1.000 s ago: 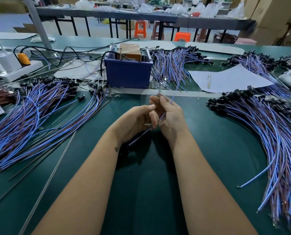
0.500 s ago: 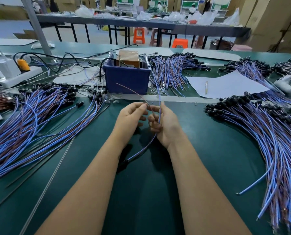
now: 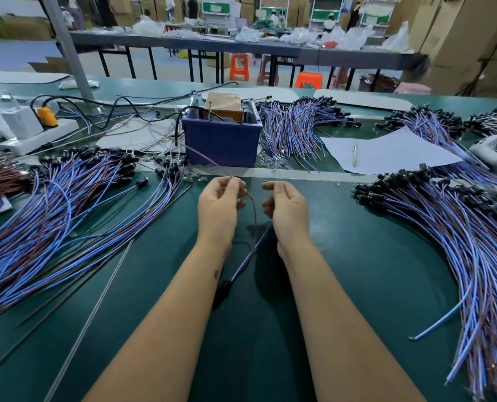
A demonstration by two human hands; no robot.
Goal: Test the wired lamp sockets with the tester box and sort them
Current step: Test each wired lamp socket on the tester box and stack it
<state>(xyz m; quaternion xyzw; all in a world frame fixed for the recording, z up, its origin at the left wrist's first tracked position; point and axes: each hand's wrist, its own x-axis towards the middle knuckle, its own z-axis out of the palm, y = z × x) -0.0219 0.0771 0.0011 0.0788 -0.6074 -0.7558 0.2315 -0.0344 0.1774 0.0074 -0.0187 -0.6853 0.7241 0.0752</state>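
While no writing reads, left hand point(image 3: 219, 203) pinches brown wire point(image 3: 251, 204).

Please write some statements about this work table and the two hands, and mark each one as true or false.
1. The left hand pinches a thin red-brown wire. True.
2. The blue bin stands to the right of the white paper sheet. False: the bin stands to the left of the sheet.
3. A pen lies on the white paper sheet. True.
4. The two hands are pressed together. False: the left hand and the right hand are apart, with a gap between them.
5. An orange plug sits in the white power strip at the left. True.
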